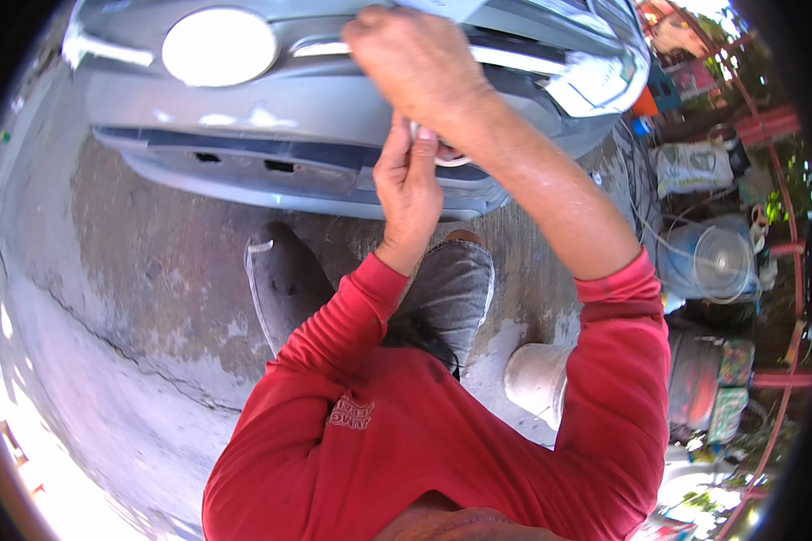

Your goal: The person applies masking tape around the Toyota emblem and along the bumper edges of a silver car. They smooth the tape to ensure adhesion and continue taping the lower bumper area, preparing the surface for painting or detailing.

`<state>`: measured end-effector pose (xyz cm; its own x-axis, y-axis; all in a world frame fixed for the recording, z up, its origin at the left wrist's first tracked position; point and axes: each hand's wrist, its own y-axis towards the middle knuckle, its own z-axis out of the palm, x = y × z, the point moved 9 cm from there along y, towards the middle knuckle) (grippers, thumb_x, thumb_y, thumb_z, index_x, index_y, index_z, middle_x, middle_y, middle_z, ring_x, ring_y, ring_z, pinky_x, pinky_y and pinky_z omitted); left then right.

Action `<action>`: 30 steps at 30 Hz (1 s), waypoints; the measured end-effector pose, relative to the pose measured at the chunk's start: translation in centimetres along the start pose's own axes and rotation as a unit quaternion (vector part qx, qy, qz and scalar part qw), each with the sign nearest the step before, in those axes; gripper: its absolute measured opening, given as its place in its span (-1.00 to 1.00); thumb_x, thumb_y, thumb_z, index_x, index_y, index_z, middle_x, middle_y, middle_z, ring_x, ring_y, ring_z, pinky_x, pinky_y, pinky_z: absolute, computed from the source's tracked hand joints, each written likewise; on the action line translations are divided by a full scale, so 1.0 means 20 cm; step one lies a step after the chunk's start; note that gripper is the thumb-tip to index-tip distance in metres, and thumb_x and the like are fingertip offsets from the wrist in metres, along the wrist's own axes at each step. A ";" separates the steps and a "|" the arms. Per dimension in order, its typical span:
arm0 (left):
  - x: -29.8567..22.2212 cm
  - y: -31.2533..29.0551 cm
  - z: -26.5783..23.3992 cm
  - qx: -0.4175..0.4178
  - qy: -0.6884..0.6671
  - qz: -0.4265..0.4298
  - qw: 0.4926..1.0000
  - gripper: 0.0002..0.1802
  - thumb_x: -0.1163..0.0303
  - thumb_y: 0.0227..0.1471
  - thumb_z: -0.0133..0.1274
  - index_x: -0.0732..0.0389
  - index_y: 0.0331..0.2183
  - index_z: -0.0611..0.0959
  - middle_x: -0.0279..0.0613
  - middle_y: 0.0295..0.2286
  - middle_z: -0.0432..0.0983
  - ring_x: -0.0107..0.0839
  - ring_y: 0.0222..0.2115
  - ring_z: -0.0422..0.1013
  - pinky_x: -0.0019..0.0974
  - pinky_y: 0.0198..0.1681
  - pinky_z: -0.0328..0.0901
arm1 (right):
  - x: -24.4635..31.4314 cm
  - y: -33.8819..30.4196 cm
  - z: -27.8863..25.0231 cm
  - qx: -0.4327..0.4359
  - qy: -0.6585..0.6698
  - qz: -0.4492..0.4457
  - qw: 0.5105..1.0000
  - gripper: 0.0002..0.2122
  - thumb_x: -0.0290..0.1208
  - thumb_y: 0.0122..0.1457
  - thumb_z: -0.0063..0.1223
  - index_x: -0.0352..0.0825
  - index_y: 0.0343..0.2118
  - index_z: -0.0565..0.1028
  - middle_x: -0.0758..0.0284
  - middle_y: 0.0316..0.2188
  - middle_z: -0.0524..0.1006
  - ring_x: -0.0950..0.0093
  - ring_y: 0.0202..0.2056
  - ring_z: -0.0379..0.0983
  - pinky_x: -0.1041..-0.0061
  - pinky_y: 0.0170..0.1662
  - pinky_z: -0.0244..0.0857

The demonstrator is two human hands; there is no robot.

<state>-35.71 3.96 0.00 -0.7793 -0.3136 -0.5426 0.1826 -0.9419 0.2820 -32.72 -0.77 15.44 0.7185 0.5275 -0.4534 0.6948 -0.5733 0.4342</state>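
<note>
Before me is a grey car bumper [334,106] with a bright strip [519,60] running across its grille. My left hand [410,185] is closed just below the strip, thumb and fingers pinched on a roll of tape [454,161]; only the roll's pale rim shows beside my right wrist. Higher up, my right hand [421,65] is closed with its fingertips at the strip. What those fingers hold is hidden by the hand. To their left, a white oval [219,47] sits on the car's front.
White sheeting [595,83] covers part of the car's right side. A pale bucket [537,383] stands by my right elbow. Along the right are a white sack [693,169], a clear-lidded tub [722,260] and loose cables. My knees [284,279] are bent below the bumper.
</note>
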 end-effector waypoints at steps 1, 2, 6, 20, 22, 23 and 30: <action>0.03 0.00 -0.01 0.010 0.028 -0.002 1.000 -0.64 0.47 0.47 -0.02 0.36 0.20 0.54 -0.31 -0.23 0.59 -0.62 -0.26 0.47 -0.46 -0.18 0.45 | 0.01 0.01 0.01 0.026 -0.013 0.018 0.999 -0.88 -0.52 0.07 0.32 -0.34 -0.30 0.68 0.24 -0.27 0.67 0.27 -0.22 0.73 0.30 -0.22 0.66; 0.07 0.00 -0.03 0.019 0.056 -0.002 0.998 -0.68 0.46 0.48 -0.02 0.37 0.15 0.58 -0.32 -0.24 0.58 -0.63 -0.26 0.46 -0.47 -0.17 0.43 | 0.00 0.01 0.02 0.052 -0.024 0.035 0.998 -0.89 -0.49 0.10 0.33 -0.33 -0.30 0.66 0.27 -0.24 0.67 0.27 -0.20 0.73 0.29 -0.21 0.66; 0.11 0.04 0.08 0.040 0.205 0.105 0.972 -0.81 0.42 0.44 0.07 0.29 -0.01 0.64 -0.36 -0.31 0.56 -0.60 -0.30 0.46 -0.43 -0.20 0.42 | -0.02 0.00 -0.01 0.049 0.033 0.051 0.997 -0.86 -0.59 0.00 0.36 -0.35 -0.34 0.69 0.26 -0.28 0.70 0.28 -0.17 0.74 0.33 -0.17 0.69; 0.21 0.19 0.17 0.056 0.202 -0.019 0.978 -0.79 0.38 0.33 0.25 0.17 -0.04 0.63 -0.32 -0.23 0.60 -0.51 -0.31 0.55 -0.35 -0.27 0.50 | -0.03 -0.10 0.00 -0.029 0.025 0.045 0.998 -0.84 -0.60 0.02 0.36 -0.31 -0.29 0.70 0.28 -0.19 0.70 0.36 -0.08 0.70 0.39 -0.11 0.69; 0.19 0.18 0.19 0.048 0.168 -0.022 0.984 -0.79 0.42 0.33 0.24 0.19 -0.04 0.63 -0.31 -0.21 0.61 -0.50 -0.28 0.56 -0.34 -0.24 0.49 | -0.05 -0.13 -0.01 -0.046 0.004 0.055 0.997 -0.84 -0.60 0.05 0.35 -0.31 -0.28 0.70 0.28 -0.18 0.70 0.37 -0.07 0.69 0.40 -0.09 0.69; 0.14 0.18 0.21 0.056 0.217 0.022 0.974 -0.78 0.44 0.33 0.23 0.22 -0.03 0.62 -0.29 -0.18 0.61 -0.50 -0.24 0.55 -0.34 -0.20 0.49 | -0.07 -0.16 -0.03 -0.059 -0.009 0.067 0.996 -0.84 -0.59 0.06 0.36 -0.30 -0.27 0.70 0.28 -0.17 0.70 0.37 -0.06 0.69 0.40 -0.09 0.69; 0.11 0.03 0.23 0.042 0.121 0.001 0.992 -0.72 0.55 0.38 0.06 0.37 0.08 0.59 -0.27 -0.09 0.59 -0.54 -0.08 0.46 -0.37 -0.02 0.40 | -0.19 -0.18 -0.03 -0.046 0.014 0.097 0.994 -0.87 -0.56 0.01 0.42 -0.32 -0.34 0.73 0.20 -0.23 0.73 0.33 -0.10 0.72 0.37 -0.18 0.70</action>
<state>-40.09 3.34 2.57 -0.6101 -0.3442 -0.7137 0.1243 -0.9312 0.3428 -37.94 -0.43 16.09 0.8384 0.4315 -0.3330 0.5429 -0.6071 0.5802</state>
